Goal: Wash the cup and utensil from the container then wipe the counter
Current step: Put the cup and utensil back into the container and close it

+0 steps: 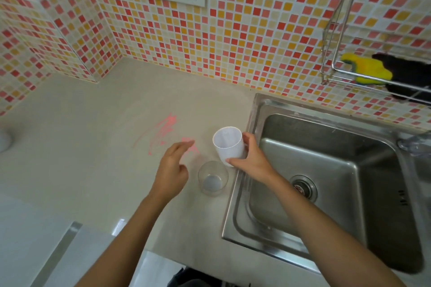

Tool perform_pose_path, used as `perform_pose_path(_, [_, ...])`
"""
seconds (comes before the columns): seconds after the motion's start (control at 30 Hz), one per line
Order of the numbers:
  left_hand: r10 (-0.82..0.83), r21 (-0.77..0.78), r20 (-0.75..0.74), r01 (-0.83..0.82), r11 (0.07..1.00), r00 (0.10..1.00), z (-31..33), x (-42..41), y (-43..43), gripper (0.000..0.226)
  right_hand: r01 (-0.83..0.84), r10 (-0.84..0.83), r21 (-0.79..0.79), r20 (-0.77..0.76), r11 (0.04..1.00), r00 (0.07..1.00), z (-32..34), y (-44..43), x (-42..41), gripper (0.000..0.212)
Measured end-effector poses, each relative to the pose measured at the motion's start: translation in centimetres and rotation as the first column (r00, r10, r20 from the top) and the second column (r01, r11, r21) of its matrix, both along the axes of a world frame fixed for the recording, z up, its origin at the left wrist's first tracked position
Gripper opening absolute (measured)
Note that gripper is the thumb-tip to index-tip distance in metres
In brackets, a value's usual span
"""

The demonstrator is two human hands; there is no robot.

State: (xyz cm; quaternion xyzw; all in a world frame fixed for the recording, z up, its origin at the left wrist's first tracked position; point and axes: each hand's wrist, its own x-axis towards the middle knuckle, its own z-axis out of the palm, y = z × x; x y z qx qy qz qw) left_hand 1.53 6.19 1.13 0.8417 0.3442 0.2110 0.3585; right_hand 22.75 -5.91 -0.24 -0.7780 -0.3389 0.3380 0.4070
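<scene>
Left hand (171, 170) slack by pink smear (163, 130), right hand (251, 161) in grip around white cup (229, 147), clear glass (212, 178) and sink (326, 147) beside

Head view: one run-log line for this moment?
right hand grips white cup, tilted, beside sink | left hand open above counter | clear glass upright on counter | pink smear unwiped

Home kitchen: sink (326, 151), tiled wall (233, 30).
</scene>
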Motion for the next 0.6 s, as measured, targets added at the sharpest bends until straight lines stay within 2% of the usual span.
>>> perform_pose_path(0.1, [-0.186, -0.163, -0.109, 0.167, 0.972, 0.977, -1.7, -2.4, -2.0, 0.069, -0.018, 0.019, -0.024, 0.045, 1.0, 0.999, 0.7, -2.4, 0.8, 0.08])
perform_pose_path(0.17, [-0.248, -0.247, -0.14, 0.209, 0.946, 0.959, -2.5, -2.6, -3.3, 0.074, -0.06, 0.067, -0.067, 0.102, 0.996, 0.993, 1.4, -3.7, 1.2, 0.078])
perform_pose_path(0.23, [-0.211, -0.288, -0.121, 0.169, 0.943, 0.97, -2.9, -2.1, -4.2, 0.082, -0.091, 0.11, -0.122, 0.156, 0.988, 0.982, 2.2, -4.7, 1.3, 0.078])
perform_pose_path(0.4, [-0.09, -0.226, -0.029, 0.081, 0.971, 0.996, -3.0, 0.1, -4.3, 0.073, -0.162, 0.225, -0.229, 0.284, 0.96, 0.932, 4.8, -5.4, 0.9, 0.078])
perform_pose_path(0.6, [-0.096, -0.216, -0.014, 0.091, 0.972, 0.995, -3.3, 3.1, -3.2, 0.072, -0.262, 0.361, -0.275, 0.42, 0.925, 0.832, 7.5, -3.8, -0.4, 0.081])
